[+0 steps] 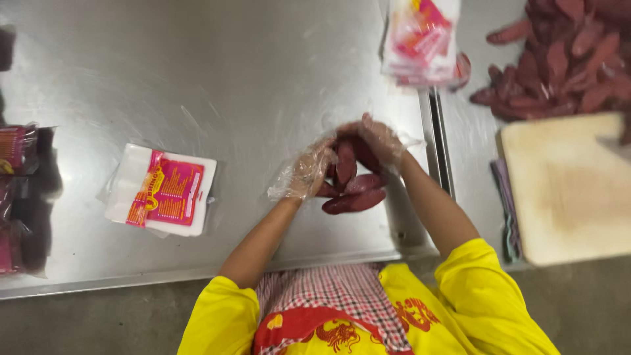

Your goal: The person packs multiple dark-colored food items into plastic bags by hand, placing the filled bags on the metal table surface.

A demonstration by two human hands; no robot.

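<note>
Both my hands wear thin clear plastic gloves and meet over a small bunch of dark red sausages [353, 190] on the steel table [250, 85]. My left hand [305, 174] cups the bunch from the left. My right hand [378, 139] closes over its top from the right. One sausage lies flat at the near side of the bunch, just under my hands.
A white and pink flat package [164, 190] lies to the left. A stack of similar packages [420, 43] sits at the back. A heap of red sausages [565, 56] and a pale cutting board [568, 187] are on the right table. Dark filled packs [23, 197] sit at the left edge.
</note>
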